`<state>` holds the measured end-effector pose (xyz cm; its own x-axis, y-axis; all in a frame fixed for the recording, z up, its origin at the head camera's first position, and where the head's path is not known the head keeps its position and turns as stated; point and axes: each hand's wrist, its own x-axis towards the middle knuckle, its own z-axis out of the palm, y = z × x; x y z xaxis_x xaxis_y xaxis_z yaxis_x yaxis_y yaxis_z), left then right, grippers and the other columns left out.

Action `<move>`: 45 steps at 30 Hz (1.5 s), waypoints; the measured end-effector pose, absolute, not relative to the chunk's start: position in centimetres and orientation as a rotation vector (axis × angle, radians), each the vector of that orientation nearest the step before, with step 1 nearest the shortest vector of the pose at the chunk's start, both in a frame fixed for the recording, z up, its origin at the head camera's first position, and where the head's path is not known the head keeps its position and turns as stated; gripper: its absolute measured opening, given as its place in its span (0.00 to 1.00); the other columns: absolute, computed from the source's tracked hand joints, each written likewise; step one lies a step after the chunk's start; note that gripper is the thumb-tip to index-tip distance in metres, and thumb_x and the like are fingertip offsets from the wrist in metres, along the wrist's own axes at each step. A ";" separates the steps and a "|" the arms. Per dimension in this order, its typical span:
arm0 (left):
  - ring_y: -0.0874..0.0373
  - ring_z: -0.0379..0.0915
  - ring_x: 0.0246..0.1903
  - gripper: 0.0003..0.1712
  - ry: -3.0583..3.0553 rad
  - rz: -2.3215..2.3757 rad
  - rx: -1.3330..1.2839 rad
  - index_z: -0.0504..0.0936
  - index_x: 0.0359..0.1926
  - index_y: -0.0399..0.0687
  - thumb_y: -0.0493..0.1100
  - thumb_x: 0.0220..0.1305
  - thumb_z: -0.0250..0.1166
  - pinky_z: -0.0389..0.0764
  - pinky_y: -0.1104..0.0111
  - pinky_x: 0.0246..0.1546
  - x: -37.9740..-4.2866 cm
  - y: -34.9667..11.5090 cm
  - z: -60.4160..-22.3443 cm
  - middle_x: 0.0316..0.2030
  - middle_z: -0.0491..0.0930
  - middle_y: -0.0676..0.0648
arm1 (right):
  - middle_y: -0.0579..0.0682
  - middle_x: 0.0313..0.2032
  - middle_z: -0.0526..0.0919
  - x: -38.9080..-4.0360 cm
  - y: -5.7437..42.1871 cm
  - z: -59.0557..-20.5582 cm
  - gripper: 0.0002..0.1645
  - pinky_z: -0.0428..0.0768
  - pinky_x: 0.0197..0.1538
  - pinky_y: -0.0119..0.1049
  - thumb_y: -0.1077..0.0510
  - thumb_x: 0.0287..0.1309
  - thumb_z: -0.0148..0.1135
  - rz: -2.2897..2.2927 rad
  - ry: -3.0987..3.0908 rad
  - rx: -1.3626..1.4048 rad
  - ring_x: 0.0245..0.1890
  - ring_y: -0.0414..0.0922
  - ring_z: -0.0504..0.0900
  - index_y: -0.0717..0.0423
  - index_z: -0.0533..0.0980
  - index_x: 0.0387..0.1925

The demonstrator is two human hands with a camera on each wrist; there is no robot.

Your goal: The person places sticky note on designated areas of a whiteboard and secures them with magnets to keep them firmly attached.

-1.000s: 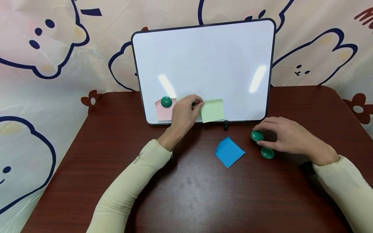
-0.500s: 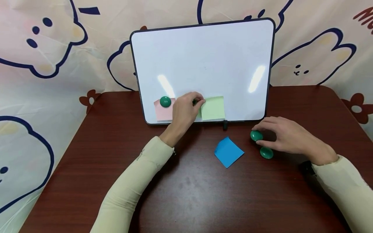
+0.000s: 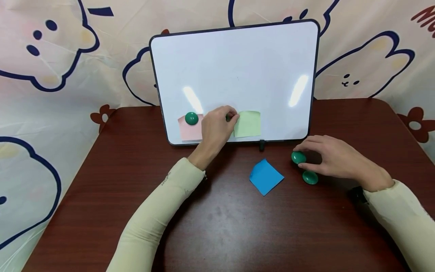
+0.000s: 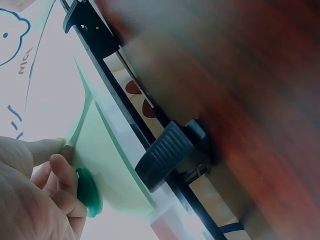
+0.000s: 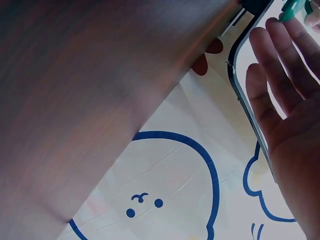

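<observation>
My left hand (image 3: 217,126) is at the lower part of the whiteboard (image 3: 238,68), pinching the left edge of a light green sticky note (image 3: 248,124) between thumb and finger. In the left wrist view a green round magnet (image 4: 89,192) sits beside the curled fingers, over light green paper. To the left, another green magnet (image 3: 192,118) lies on a pink sticky note (image 3: 190,132). Over the table's right side, my right hand (image 3: 334,156) holds a green magnet (image 3: 298,157) between thumb and fingertips. One more green magnet (image 3: 310,177) rests on the table just below that thumb.
A blue sticky note (image 3: 266,177) lies on the brown table (image 3: 217,226) between the two arms. A black clip foot (image 3: 261,145) supports the board's lower edge. Behind stands a cartoon-printed curtain (image 3: 68,94).
The left hand has shifted slightly up and right, and the green note has risen a little and sits straighter. The right hand stays in place with its magnet.
</observation>
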<state>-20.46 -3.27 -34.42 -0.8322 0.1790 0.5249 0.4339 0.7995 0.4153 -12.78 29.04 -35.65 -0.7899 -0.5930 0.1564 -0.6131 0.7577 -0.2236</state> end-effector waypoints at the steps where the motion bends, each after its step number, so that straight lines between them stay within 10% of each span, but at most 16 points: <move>1: 0.58 0.84 0.33 0.08 -2.516 -0.740 -0.454 0.88 0.37 0.47 0.46 0.66 0.68 0.80 0.67 0.31 -20.5 -3.2 -34.4 0.34 0.88 0.49 | 0.42 0.46 0.84 -12.8 29.0 -35.7 0.24 0.83 0.47 0.48 0.48 0.50 0.77 0.406 -2.871 0.989 0.43 0.40 0.80 0.43 0.82 0.49; 45: 0.58 0.83 0.33 0.09 -2.588 -0.712 -0.391 0.89 0.36 0.50 0.49 0.63 0.70 0.79 0.66 0.31 -20.8 -3.1 -33.8 0.33 0.88 0.51 | 0.30 0.45 0.81 -13.4 27.2 -35.6 0.26 0.82 0.44 0.34 0.48 0.48 0.78 0.552 -2.764 1.045 0.42 0.30 0.77 0.38 0.81 0.50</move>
<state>-20.80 -3.14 -33.81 -0.8697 0.1536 0.4690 0.3719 0.8287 0.4182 -13.36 27.21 -35.58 -0.7501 -0.6116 0.2514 -0.6613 0.6922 -0.2892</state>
